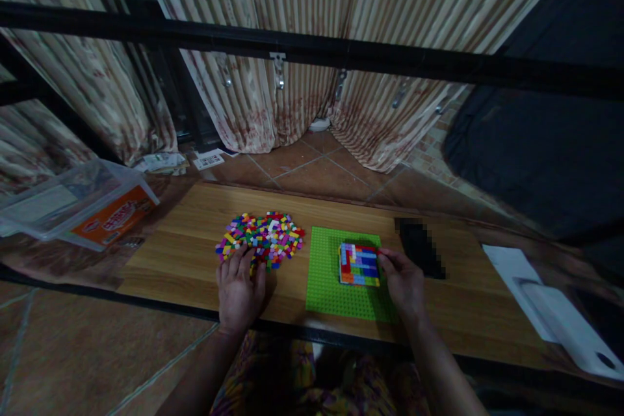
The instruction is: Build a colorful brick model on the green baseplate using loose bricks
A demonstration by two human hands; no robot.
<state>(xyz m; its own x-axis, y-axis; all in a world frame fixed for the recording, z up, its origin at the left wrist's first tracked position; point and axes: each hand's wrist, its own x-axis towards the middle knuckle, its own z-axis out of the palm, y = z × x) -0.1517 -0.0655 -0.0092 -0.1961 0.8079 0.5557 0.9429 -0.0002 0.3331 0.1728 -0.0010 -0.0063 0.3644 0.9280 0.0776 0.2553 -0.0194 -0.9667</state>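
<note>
A loose heap of small coloured toy bricks [280, 234] lies on the wooden tabletop. My left hand [241, 289] rests at its near left edge, fingers stretched out and apart over the bricks, thumb to the right. On a green studded baseplate [324, 292] sits a squarish toy-brick build [358, 265] with red, blue, white and orange bricks on top. At its upper right edge, my right hand [402, 276] closes thumb and forefinger in a pinch on the build's corner. Whether a separate small brick is between those fingertips, I cannot tell.
A clear plastic box [92, 198] with an orange label stands at the left. Right of the baseplate lies a dark, partly pixelated object [422, 250]. White flat items [560, 318] lie at the far right. A black bar [312, 52] crosses before striped curtains [292, 0].
</note>
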